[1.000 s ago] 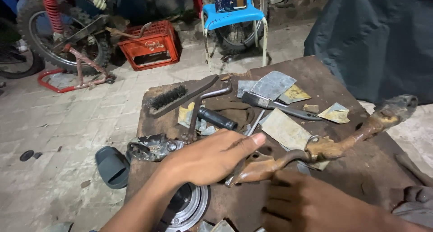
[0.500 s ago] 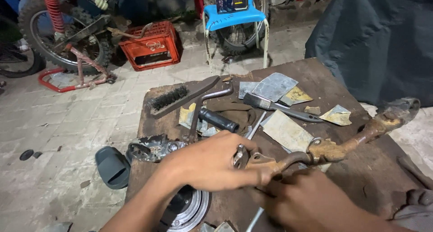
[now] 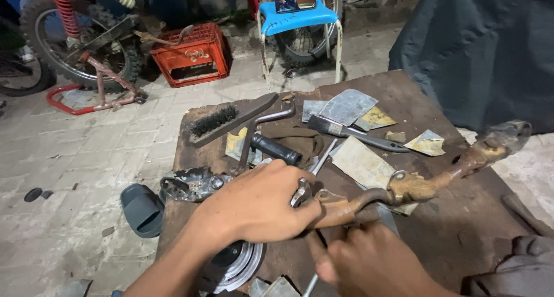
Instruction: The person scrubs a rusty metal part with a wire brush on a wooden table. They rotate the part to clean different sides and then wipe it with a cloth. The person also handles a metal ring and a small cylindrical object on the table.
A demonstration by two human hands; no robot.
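A rusty bent metal bar lies across the dark worktop, running from near the middle up to a crusted end at the right edge; its near end carries a small bright bracket. The left hand is closed over that near end, fingers clenched around the bar beside the bracket; the right hand sits just below the bar, fingers curled, with a thin metal rod showing beside it, though whether it grips the rod cannot be told. Under the left forearm lies a round ribbed metal part. Further up the worktop are a black-handled lever, a wire brush, a paintbrush and worn sandpaper sheets. On the paved floor stand a red crate, a blue stool and a motorcycle wheel; a dark slipper lies by the worktop.
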